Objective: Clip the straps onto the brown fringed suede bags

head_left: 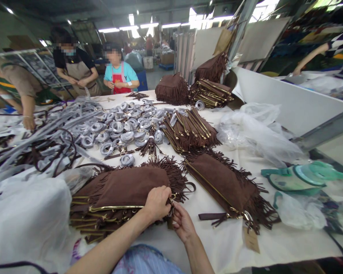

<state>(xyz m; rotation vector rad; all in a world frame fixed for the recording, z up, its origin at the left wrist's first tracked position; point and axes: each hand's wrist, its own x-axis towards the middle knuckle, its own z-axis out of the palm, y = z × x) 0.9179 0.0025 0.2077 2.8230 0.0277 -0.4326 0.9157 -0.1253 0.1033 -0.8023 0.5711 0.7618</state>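
A brown fringed bag (134,186) with a gold zipper lies on top of a stack of similar bags in front of me. At its right end, my left hand (157,202) is closed around a gold clasp (173,198). My right hand (183,221) meets it from below, thumb and fingers pinched at the same clasp; the exact contact is partly hidden. A short brown strap loop (190,187) sticks out just beyond. Further right, another fringed bag (221,182) lies flat with a wrist strap (213,216) and a tan hang tag (251,239).
Coiled grey-wrapped straps (127,137) fill the table's middle. Behind lie zippered fringed bags (190,129) and more stacks (173,89). Clear plastic (254,129) and a green bottle (305,177) are at right, white plastic (31,217) at left. Co-workers stand across the table.
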